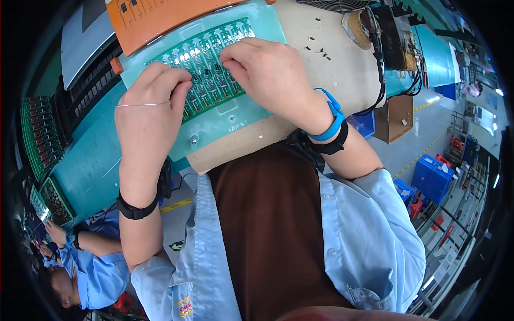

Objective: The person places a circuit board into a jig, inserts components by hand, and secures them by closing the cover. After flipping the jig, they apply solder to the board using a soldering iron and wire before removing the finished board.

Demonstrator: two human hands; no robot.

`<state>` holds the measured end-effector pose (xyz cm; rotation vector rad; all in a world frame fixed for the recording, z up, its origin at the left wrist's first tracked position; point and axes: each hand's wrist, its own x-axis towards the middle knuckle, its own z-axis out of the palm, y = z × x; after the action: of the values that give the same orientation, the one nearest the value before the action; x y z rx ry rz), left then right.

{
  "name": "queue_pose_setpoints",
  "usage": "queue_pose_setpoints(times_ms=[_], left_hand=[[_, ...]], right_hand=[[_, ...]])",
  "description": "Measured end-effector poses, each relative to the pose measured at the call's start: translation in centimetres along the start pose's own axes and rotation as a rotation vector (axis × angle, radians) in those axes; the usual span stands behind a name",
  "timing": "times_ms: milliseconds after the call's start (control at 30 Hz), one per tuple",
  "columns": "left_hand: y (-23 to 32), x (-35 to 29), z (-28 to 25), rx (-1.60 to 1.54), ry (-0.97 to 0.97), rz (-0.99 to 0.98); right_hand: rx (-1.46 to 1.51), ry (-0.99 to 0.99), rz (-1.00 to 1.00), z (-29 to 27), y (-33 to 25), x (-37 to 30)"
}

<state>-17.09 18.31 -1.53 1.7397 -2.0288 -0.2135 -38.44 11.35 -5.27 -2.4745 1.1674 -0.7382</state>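
Note:
My left hand [150, 107] is over the left part of a green circuit board panel [211, 93], thumb and fingers pinched together. A thin silver wire [142, 105] crosses that hand and runs in at the thumb, so it appears gripped there. My right hand [276, 69] reaches over the board's right side, fingertips closed; whatever is between them is hidden. Rows of small dark and silver components cover the board. It lies in a translucent green fixture plate [235, 120] with a small peg near its lower left.
Several loose dark components [325, 54] lie on the beige mat [342, 80]. An orange rack [160, 21] borders the plate's far side. Cables [379, 64] hang at right. Populated boards [40, 139] and a parts bin [56, 200] stand left. A co-worker's hand [55, 232] shows lower left.

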Motion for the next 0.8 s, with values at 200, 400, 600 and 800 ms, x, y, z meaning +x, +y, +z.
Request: queue_pose_setpoints(times_ms=[200,400,600,800], left_hand=[[-0.3,-0.2,0.3,0.020,-0.023,-0.025],[-0.3,-0.1,0.2,0.016,-0.025,-0.037],[-0.4,0.0,0.0,-0.009,-0.027,-0.030],[-0.4,0.1,-0.2,-0.046,-0.046,-0.041]], right_hand=[[-0.001,-0.015,-0.005,-0.3,-0.8,0.5],[0.012,-0.053,-0.037,0.6,-0.9,0.7],[0.058,-0.043,-0.036,0.7,-1.4,0.8],[0.008,-0.063,-0.052,1.7,-2.1,1.0]])
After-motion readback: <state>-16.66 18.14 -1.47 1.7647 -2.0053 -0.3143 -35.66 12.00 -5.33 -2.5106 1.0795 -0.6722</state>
